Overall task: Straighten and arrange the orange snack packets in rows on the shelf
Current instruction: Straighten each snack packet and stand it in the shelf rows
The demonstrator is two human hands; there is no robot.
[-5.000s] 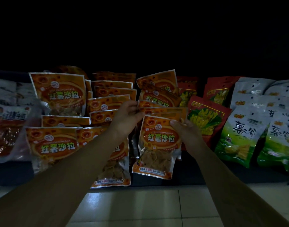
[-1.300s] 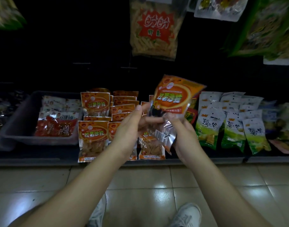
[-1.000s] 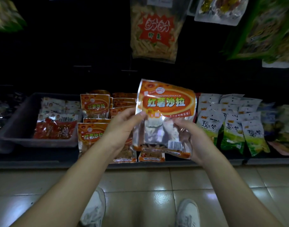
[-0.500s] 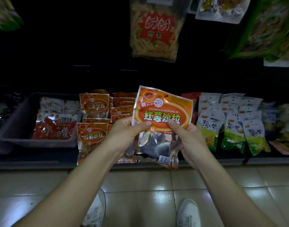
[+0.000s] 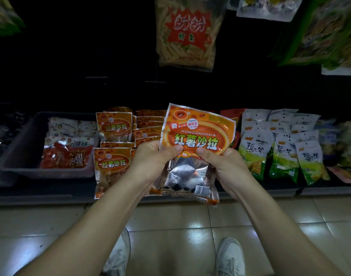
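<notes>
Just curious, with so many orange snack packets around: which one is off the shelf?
The shiny orange foil packet, gripped by the left hand and right hand in front of the dark shelf. The other orange packets lie on it.

Held pkt (image 5: 196,136) before shelf pkts (image 5: 113,128); tray (image 5: 51,173) left, other bags (image 5: 282,154) right.

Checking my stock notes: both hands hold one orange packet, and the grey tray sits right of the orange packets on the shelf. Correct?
No. The head view shows the tray left of the shelf packets, not right. The left hand and right hand do hold one orange packet.
</notes>
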